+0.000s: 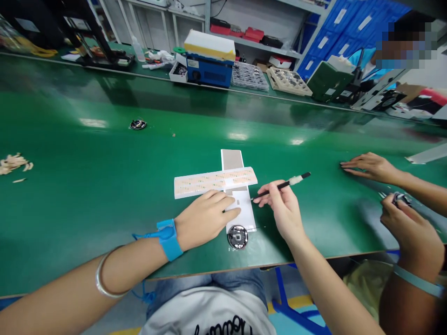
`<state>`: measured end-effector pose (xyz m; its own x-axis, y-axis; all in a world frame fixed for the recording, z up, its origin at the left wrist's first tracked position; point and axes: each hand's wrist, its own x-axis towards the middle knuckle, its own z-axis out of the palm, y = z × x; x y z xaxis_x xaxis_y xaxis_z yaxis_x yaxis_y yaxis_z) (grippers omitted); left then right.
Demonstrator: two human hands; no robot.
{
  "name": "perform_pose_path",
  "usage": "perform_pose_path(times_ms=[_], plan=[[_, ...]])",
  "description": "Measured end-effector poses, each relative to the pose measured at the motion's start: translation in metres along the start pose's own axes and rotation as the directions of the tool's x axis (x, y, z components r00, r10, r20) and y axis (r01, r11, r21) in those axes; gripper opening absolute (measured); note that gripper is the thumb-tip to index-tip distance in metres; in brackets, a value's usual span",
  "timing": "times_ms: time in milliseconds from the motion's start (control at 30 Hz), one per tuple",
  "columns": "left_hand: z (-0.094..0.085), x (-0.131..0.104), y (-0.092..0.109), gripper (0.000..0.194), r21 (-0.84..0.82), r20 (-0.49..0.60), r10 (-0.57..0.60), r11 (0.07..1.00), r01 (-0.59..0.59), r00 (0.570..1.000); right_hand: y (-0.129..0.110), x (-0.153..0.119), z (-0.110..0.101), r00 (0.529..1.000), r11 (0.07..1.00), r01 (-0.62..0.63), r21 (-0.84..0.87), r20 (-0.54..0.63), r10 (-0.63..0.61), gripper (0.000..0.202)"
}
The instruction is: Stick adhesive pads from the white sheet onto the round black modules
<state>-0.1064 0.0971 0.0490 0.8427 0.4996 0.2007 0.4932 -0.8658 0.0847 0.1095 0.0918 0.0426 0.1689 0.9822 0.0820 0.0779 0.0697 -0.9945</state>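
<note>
White sheet (247, 216) touches loosely spread left hand (204, 218); right hand's grip (285, 211) holds black tool (283, 184)

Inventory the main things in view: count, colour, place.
Glossy worktop: one, green, beneath hands
Printed sticker strip: one, white-orange, across paper
Rectangular paper: count unclear, white, under strip
Round electronic discs: two, black, near edge, farther left
Slim pen-like tool: one, mostly black, right hand
Curled scraps: several, beige, far left
Boxy device: one, blue, back shelf
Plastic bins: several, blue, upper right
Co-worker's hands: two, right
Left hand: one, on paper
Right hand: one, gripping tool
</note>
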Motion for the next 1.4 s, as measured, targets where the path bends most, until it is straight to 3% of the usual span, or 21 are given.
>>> perform_pose_path(times_ms=[167, 700, 767, 867, 1000, 1100, 1267, 1400], plan=[[-0.001, 0.001, 0.003, 0.030, 0.014, 0.034, -0.008, 1.000, 0.008, 0.999, 0.007, -0.005, 0.004, 0.996, 0.999, -0.023, 0.048, 0.083, 0.019, 0.033], [-0.001, 0.000, 0.000, 0.030, -0.020, 0.017, -0.007, 1.000, 0.008, 1.000, 0.006, -0.005, 0.007, 0.994, 0.996, -0.077, 0.052, 0.083, 0.073, 0.033], [-0.006, 0.000, 0.005, 0.029, -0.050, 0.004, -0.054, 0.997, 0.055, 0.999, 0.003, -0.006, 0.005, 0.996, 0.995, -0.066, 0.068, 0.064, 0.062, 0.031], [-0.014, 0.001, 0.027, 0.019, -0.121, -0.009, -0.229, 0.966, 0.226, 0.973, -0.003, -0.009, 0.001, 1.000, 0.994, -0.011, 0.108, -0.015, 0.012, 0.029], [-0.012, 0.004, 0.063, 0.036, -0.101, -0.008, -0.409, 0.908, 0.407, 0.912, -0.008, -0.023, -0.005, 0.992, 0.988, 0.047, 0.150, -0.122, -0.028, 0.023], [-0.004, 0.003, 0.078, 0.028, -0.120, -0.037, -0.459, 0.884, 0.452, 0.888, -0.007, -0.040, -0.009, 0.976, 0.986, 0.045, 0.160, -0.216, -0.009, 0.020], [0.003, -0.008, 0.085, 0.043, -0.367, -0.042, -0.540, 0.791, 0.490, 0.841, -0.006, -0.070, -0.007, 0.943, 0.993, 0.059, 0.098, -0.332, -0.023, 0.019], [0.006, -0.012, 0.090, 0.018, -0.408, -0.070, -0.554, 0.775, 0.483, 0.830, -0.007, -0.091, 0.004, 0.935, 0.998, 0.053, 0.046, -0.353, -0.033, 0.016]])
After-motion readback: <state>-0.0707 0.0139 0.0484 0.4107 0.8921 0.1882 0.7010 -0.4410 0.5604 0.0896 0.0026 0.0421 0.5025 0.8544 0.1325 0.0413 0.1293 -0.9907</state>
